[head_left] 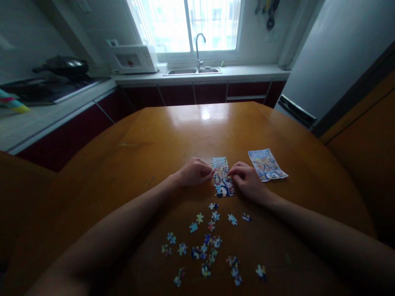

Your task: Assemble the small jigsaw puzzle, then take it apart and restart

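Note:
A small, partly built jigsaw puzzle (221,176) lies on the wooden table (173,135). My left hand (194,172) rests at its left edge, fingers curled with the tips pressed on the puzzle. My right hand (247,181) sits at the right edge, its fingers pinched against the puzzle's side; whether a piece is between them is hidden. Several loose puzzle pieces (206,242) are scattered on the table nearer to me. A printed reference picture (267,165) lies flat just right of my right hand.
Behind the table runs a kitchen counter with a sink and tap (197,61) under a bright window. A stove with a black pan (66,65) stands at left, a microwave (132,59) beside it. A grey fridge (336,57) stands at right.

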Tool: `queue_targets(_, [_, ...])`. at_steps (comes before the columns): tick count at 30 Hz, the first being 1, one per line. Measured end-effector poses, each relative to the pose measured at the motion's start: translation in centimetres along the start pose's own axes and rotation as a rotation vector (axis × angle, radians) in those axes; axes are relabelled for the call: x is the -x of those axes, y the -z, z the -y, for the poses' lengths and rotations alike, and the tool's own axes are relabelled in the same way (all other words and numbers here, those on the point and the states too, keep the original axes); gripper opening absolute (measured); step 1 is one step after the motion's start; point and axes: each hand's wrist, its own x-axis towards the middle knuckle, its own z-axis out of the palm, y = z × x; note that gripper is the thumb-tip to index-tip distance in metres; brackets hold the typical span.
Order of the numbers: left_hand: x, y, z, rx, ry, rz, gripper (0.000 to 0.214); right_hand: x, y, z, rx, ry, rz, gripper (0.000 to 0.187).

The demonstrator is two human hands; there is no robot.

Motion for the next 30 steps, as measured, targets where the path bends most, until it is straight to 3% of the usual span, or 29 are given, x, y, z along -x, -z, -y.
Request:
queue_targets(3, [0.1, -0.5, 0.7, -0.139, 0.071, -0.114, 0.047, -0.1, -0.1, -0.1, -0.004, 0.003, -0.012, 0.023])
queue_targets(7, [0.1, -0.9, 2.3, -0.248, 0.374, -0.345, 0.046, -0.1, -0.1, 0.0, 0.002, -0.008, -0.014, 0.023])
queue_targets(10, [0.0, -0.9, 3.3, -0.264, 0.477, -0.404, 0.038, -0.2, -0.2, 0.0, 0.007, -0.025, -0.034, 0.022])
queue_targets(15, [-0.3, -0.8, 3.0, -0.195, 0.446, -0.292, 0.005, -0.2, -0.3, 0.0, 0.069, 0.0, -0.075, 0.025])
queue_targets(21, [-0.6, -0.7, 2.1, -0.153, 0.211, -0.132, 0.019, 0.0, -0.4, 0.3, 0.202, 0.067, 0.007, 0.03])
queue_targets(30, [-0.6, -0.5, 2.3, -0.093, 0.204, -0.091, 0.02, 0.2, -0.5, 0.4, 0.267, 0.07, 0.066, 0.029])
